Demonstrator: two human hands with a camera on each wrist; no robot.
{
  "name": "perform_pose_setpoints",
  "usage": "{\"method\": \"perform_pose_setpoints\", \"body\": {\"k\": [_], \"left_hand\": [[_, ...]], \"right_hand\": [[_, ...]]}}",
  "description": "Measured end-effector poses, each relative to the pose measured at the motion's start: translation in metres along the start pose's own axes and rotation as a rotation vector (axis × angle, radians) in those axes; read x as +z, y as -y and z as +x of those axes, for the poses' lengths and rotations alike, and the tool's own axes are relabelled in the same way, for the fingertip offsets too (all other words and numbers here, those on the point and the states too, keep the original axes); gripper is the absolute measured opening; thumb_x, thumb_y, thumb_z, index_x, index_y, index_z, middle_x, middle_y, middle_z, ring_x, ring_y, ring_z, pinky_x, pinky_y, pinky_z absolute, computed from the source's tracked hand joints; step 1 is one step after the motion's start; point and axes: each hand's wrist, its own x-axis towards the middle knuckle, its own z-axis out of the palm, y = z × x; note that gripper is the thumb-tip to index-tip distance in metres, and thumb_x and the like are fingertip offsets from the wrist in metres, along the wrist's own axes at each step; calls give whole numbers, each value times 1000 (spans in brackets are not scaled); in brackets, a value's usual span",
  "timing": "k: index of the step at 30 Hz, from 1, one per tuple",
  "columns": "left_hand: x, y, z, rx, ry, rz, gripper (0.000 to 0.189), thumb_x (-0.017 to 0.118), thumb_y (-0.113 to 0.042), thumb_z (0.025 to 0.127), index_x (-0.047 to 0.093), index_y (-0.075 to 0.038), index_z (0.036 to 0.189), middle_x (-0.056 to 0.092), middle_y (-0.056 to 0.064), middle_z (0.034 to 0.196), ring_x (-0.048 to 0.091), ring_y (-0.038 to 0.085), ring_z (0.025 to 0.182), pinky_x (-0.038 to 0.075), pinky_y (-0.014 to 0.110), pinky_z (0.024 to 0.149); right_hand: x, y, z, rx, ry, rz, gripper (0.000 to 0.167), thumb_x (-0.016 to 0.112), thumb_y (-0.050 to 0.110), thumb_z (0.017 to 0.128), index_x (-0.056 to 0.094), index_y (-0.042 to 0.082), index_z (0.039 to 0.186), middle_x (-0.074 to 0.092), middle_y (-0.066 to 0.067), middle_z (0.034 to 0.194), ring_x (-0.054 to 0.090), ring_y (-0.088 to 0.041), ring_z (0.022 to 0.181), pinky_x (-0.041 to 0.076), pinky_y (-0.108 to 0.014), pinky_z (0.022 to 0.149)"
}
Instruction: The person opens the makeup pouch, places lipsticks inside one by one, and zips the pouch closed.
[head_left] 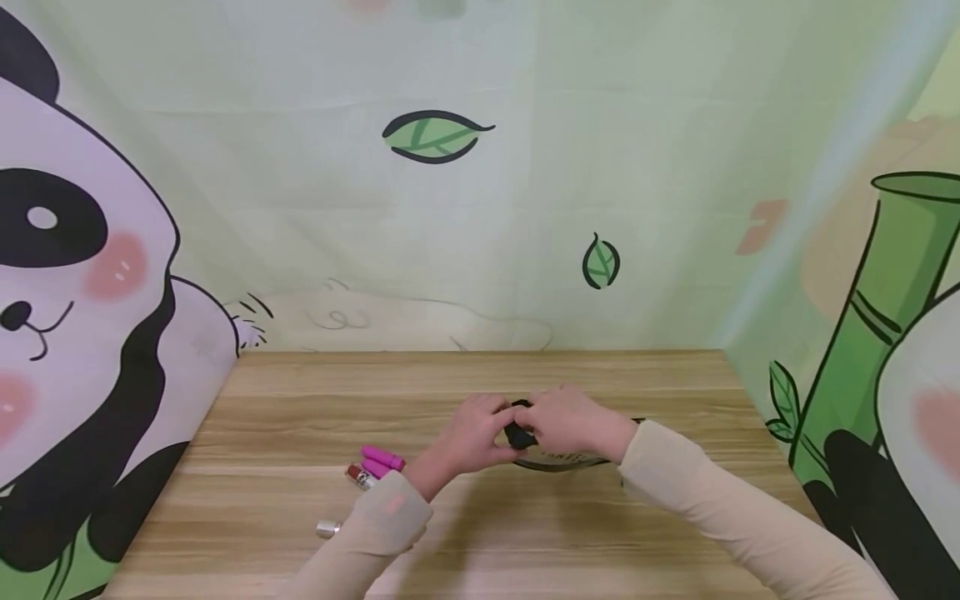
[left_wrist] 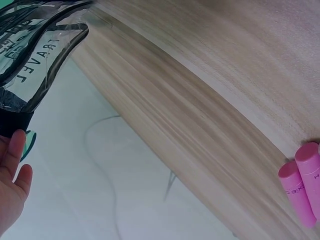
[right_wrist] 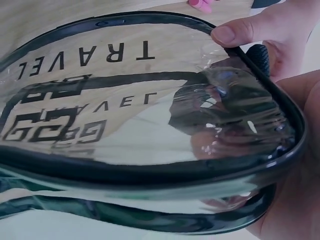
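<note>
Gripping the probably light, floppy pouch [right_wrist: 135,135], left hand [head_left: 474,437] and right hand [head_left: 576,425] sensibly pinch its likely firmer black end [head_left: 519,436].

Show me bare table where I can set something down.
Free on the table: the far strip, bordered by the backdrop; the near patch between left sleeve and right sleeve; the left side, up to the pink tubes. Crowded: the middle, where left hand and right hand hold the bag, and beside the left sleeve, with those tubes, red tube and silver piece.
</note>
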Motion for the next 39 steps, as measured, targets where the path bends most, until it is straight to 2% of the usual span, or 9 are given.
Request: {"method": "perform_pose_setpoints", "body": {"k": [5,11,16,23,32,39], "left_hand": [[1,0,-1,7,-25,9,47,69,-48,66,61,-17,100,54,-3,81,51,12,73,43,30,73],[3,2,-2,-15,-9,9,50,68,-48,67,60,-16,105,54,-3,82,51,12,75,42,30,77],[3,2,-3,-35,-4,-4,51,67,-47,68,59,-16,108,55,-3,84,52,13,77,42,30,79],[4,2,-4,-59,4,-14,48,66,-47,69,60,-15,105,57,-2,86,54,14,78,43,30,78],[3,4,-6,-90,37,-14,48,66,-48,70,60,-14,104,57,-2,85,53,14,75,44,29,73],[5,5,-11,-103,69,-8,50,65,-50,70,61,-13,102,57,-2,85,53,12,75,45,28,74]], "right_hand": [[3,-7,-1,-59,-78,120,9,54,12,84,57,21,86,47,6,71,42,-10,57,36,-24,52],[9,-14,-1,-143,-206,176,10,54,8,84,56,17,80,46,7,70,41,-7,59,38,-20,56],[13,-17,-2,-163,-290,159,13,52,8,85,56,18,79,45,8,71,40,-6,59,38,-19,55],[15,-20,-5,-204,-400,180,13,50,8,87,57,17,79,49,6,76,45,-7,63,41,-21,58],[23,-23,-3,-299,-619,114,10,57,6,82,59,15,79,53,2,77,49,-10,65,44,-24,60],[28,-23,-3,-304,-697,73,15,55,2,80,60,16,81,53,2,78,51,-11,69,46,-28,64]]}}
